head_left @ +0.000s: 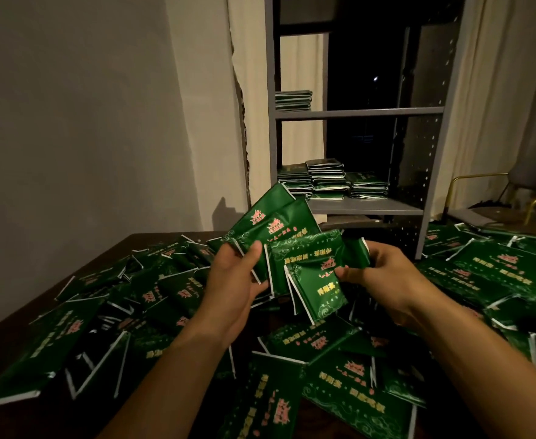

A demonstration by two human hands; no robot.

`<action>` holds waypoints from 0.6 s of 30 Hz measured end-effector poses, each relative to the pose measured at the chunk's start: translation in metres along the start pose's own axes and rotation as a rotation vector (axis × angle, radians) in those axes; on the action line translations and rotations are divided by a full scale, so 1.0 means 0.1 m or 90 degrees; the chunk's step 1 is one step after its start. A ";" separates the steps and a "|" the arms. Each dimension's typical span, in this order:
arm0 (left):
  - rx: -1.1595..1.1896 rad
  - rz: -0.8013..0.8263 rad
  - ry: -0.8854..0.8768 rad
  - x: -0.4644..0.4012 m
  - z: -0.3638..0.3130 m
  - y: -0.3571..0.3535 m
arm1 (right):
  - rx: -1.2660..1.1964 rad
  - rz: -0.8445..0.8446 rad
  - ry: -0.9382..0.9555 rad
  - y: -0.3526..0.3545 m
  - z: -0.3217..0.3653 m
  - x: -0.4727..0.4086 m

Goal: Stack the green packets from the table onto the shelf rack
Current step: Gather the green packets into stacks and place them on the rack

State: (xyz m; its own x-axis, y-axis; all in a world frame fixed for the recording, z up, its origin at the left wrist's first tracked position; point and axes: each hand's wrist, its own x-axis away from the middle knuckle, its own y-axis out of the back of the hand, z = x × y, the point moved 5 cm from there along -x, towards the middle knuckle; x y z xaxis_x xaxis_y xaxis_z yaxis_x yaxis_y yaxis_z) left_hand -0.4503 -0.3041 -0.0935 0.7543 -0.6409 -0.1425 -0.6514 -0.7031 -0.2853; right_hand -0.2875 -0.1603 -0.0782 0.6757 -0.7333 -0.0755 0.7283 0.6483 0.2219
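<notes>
Several green packets with gold and pink print lie heaped across the dark table [3,331]. My left hand [232,280] grips a fan of green packets [270,223] held up above the heap, thumb on their front. My right hand [384,274] pinches other green packets [317,280] beside them at centre. Behind the table stands the grey shelf rack [365,209]. Its lower shelf holds several piles of stacked packets [327,182]. A small stack of packets [293,100] sits at the left of the upper shelf [358,113].
A pale curtain [247,122] hangs left of the rack and another [498,90] to its right. A chair with a brass frame [482,179] stands at the far right behind the table. A bare wall fills the left side.
</notes>
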 end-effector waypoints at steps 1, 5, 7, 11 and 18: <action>-0.014 -0.001 -0.008 0.01 -0.01 0.00 | 0.009 0.000 0.004 0.00 0.00 0.00; -0.031 -0.024 -0.027 0.00 -0.02 0.02 | 0.007 0.001 0.026 -0.03 0.03 0.02; -0.020 -0.011 -0.015 0.00 -0.01 -0.01 | 0.008 -0.005 0.036 -0.04 0.04 0.03; -0.047 -0.013 -0.045 0.03 -0.02 -0.03 | -0.025 -0.026 0.024 -0.04 0.01 0.00; -0.204 0.010 -0.200 0.11 -0.12 -0.09 | -0.189 -0.068 -0.110 0.06 -0.03 -0.02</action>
State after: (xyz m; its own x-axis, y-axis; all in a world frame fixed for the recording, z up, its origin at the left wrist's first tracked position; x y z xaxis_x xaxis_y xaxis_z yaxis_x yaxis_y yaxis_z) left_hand -0.4371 -0.3085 -0.0813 0.7004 -0.5623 -0.4397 -0.6183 -0.7857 0.0199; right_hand -0.2840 -0.1546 -0.0794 0.5839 -0.8071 0.0875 0.8118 0.5794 -0.0731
